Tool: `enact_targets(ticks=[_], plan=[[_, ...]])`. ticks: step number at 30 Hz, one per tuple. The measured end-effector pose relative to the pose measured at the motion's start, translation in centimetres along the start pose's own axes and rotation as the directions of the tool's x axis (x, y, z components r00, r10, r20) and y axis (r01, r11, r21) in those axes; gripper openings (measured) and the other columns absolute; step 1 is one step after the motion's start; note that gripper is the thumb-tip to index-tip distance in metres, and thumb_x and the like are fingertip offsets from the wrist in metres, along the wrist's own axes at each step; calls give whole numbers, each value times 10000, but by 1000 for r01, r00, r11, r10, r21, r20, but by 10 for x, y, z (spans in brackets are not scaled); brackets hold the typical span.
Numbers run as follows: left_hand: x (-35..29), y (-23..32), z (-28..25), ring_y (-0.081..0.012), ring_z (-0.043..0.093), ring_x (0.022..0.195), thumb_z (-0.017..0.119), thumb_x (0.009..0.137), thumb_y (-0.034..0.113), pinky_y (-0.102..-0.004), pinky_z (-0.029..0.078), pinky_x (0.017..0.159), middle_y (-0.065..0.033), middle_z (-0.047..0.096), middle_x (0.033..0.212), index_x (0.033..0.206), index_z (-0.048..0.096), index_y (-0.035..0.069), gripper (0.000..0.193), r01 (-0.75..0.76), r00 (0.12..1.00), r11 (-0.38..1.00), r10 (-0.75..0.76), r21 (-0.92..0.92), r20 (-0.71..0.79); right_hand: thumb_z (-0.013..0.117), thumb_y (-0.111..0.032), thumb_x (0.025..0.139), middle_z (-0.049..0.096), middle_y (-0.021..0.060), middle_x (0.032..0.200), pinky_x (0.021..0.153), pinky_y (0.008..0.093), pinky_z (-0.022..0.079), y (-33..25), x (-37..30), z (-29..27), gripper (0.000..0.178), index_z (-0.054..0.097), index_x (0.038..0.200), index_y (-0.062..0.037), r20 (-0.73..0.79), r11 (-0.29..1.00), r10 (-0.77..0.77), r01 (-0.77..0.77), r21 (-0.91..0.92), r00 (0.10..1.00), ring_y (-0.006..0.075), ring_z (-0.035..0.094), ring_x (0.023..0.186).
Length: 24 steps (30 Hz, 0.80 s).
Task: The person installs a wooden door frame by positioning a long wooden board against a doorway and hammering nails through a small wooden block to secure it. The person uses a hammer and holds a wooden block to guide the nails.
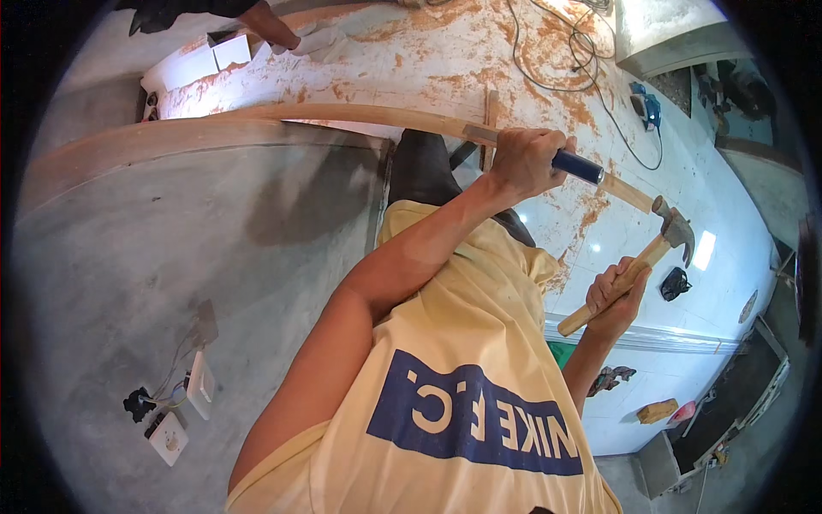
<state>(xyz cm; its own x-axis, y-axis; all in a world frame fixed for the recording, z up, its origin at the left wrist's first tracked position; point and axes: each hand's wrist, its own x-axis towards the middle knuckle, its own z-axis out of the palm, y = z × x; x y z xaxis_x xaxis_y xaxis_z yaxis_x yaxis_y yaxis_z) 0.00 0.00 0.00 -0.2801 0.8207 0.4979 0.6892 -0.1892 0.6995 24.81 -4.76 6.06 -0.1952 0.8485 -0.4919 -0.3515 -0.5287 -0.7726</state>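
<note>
My left hand (527,161) is wrapped round a chisel with a dark blue handle (579,166) capped in metal. The chisel's flat blade (481,134) lies against a long wooden board (360,115), which looks bent in this view. Lower and to the right, my right hand (618,295) grips the pale wooden handle of a claw hammer (629,278). The steel hammer head (675,230) is near the far end of the board, a short way from the chisel's capped end; whether it touches the board I cannot tell.
Wood shavings (428,43) litter the white tiled floor (531,103). A blue power tool (646,107) and its cable lie at the far right, a black plastic bag (675,284) nearer. Uncovered wall sockets (169,439) show at lower left. Another person's bare limb (272,26) enters at upper left.
</note>
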Motion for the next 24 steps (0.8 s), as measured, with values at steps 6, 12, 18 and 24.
enact_targets(ticks=[6,12,18,24], plan=[[-2,0,4,-285,600,504,724,827,172,-389,453,476,-82,572,563,665,567,102,236,-42,999,999,42,-14,-31,419,-589,987,413,-12,565,341,212,248,6,-5,11,486,496,958,-111,-37,995,19,-23,-95,999,63,325,389],[-5,-4,5,-278,616,542,750,757,141,-386,467,500,-66,594,596,702,589,107,173,-60,998,998,60,4,-23,427,-582,987,419,-6,577,345,210,254,10,-5,13,504,503,967,-85,-83,995,-8,0,-100,997,65,339,409],[-10,-10,9,-259,649,633,773,594,93,-382,496,572,-33,643,697,800,616,132,262,4,996,995,-12,95,87,429,-540,998,387,-10,579,365,215,219,19,-2,31,466,482,914,-85,6,973,94,-91,-211,996,60,299,427],[-10,-10,10,-253,657,652,775,594,90,-385,493,592,-25,650,720,806,618,140,268,-2,997,999,-2,50,73,409,-527,1004,391,-21,593,367,216,220,26,0,26,437,488,916,-107,-22,992,124,-125,-26,992,61,304,429]])
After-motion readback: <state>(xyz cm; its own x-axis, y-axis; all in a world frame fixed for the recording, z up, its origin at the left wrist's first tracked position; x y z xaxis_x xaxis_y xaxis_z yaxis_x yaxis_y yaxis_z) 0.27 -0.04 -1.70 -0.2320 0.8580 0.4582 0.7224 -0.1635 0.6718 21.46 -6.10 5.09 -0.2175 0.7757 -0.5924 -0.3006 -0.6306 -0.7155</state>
